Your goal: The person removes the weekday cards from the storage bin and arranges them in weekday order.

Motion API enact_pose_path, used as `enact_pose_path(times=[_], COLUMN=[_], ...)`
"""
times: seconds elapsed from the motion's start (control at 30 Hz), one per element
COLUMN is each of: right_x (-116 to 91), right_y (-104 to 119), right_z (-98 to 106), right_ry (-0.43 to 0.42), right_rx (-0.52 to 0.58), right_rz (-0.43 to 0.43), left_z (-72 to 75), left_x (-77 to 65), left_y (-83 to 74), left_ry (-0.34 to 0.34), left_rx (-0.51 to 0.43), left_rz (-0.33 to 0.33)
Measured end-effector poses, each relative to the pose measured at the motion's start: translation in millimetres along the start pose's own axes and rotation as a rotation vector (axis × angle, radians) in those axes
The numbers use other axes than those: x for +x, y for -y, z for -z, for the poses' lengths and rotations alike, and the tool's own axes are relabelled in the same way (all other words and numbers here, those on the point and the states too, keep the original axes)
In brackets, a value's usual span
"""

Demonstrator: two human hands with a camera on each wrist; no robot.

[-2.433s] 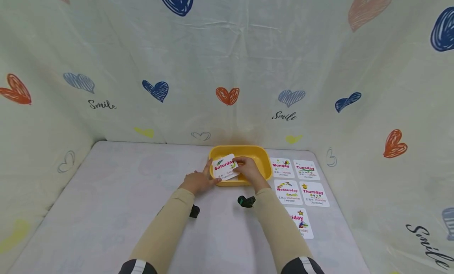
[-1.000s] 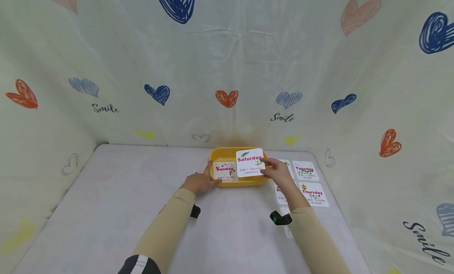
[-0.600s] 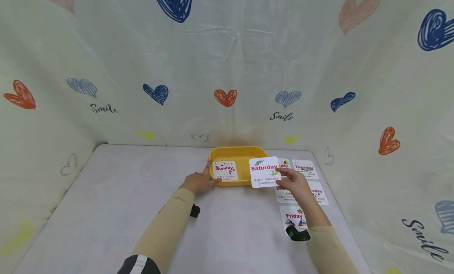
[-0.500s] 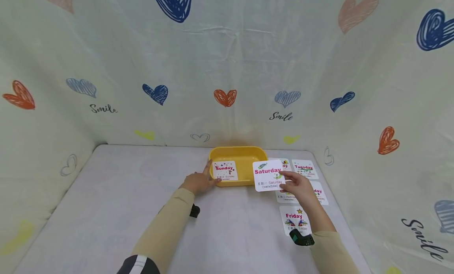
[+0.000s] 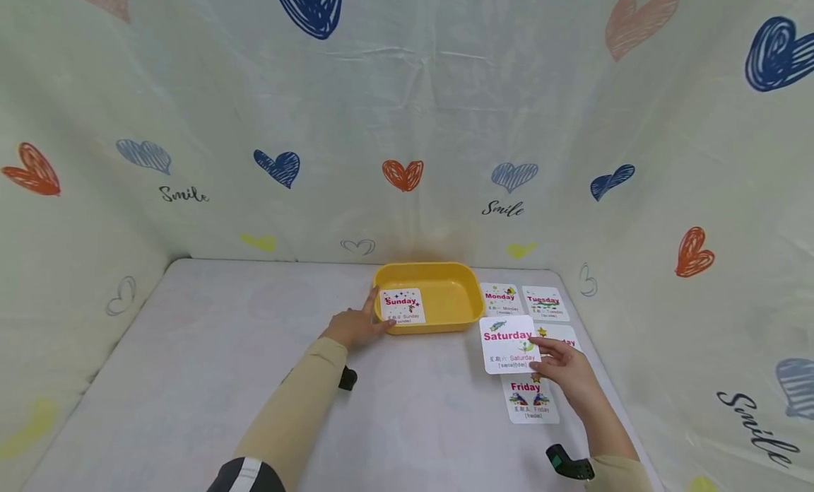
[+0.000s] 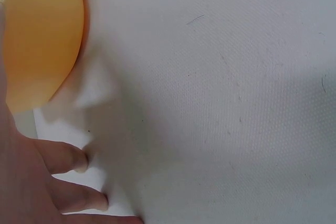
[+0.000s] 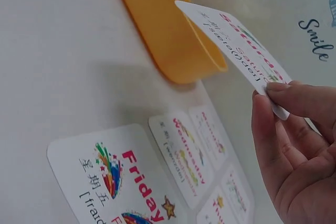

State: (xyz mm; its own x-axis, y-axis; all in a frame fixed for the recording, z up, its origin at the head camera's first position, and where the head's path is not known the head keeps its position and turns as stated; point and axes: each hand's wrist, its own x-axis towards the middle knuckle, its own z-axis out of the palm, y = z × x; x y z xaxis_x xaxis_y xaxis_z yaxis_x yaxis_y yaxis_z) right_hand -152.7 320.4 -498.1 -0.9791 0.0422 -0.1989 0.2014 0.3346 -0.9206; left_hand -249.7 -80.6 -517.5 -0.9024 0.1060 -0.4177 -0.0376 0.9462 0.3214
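My right hand (image 5: 566, 368) pinches the right edge of the Saturday card (image 5: 509, 345) between thumb and fingers. In the right wrist view that card is tilted and held above the table. In the head view it covers the Wednesday card and part of the Thursday card (image 5: 559, 334). The Friday card (image 5: 531, 401) lies just below it. At the tray's left end my left hand (image 5: 352, 327) rests with thumb and index finger spread against the yellow tray (image 5: 467, 327). One Sunday card (image 5: 402, 306) lies inside the tray on the left. The left wrist view shows several fingertips on the table.
The Monday card (image 5: 501, 299) and the Tuesday card (image 5: 545, 304) lie side by side to the right of the tray. A white cloth (image 5: 267, 336) covers the table, and a heart-printed curtain (image 5: 407, 110) hangs behind it.
My right hand has lifted the Saturday card out of the tray and carried it right and toward me, uncovering the Sunday card. My left hand stays at the tray's left end.
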Motion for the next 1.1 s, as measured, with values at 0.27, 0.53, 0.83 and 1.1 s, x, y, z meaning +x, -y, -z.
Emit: enact_pose_path(times=[0.27,0.53,0.83,1.1], right_x=[-10,-23,-35,-41], right_y=[-17,-31,-53,-70], right_z=[15,26,49,66], right_ry=[-0.047,-0.137,-0.195,-0.201], right_rx=[0.012,0.010,0.049,0.054], right_rz=[-0.011,-0.091,-0.110,-0.211], left_z=[-1.0,2.6,2.2,1.8], left_x=[0.6,-2.6,-2.3,-2.2], left_y=[0.5,0.3,-1.2,-0.4], left_ry=[0.005,0.006,-0.003,-0.008], left_rx=[-0.003,-0.009,-0.007,-0.004], left_rz=[0.008,0.002,-0.021,-0.022])
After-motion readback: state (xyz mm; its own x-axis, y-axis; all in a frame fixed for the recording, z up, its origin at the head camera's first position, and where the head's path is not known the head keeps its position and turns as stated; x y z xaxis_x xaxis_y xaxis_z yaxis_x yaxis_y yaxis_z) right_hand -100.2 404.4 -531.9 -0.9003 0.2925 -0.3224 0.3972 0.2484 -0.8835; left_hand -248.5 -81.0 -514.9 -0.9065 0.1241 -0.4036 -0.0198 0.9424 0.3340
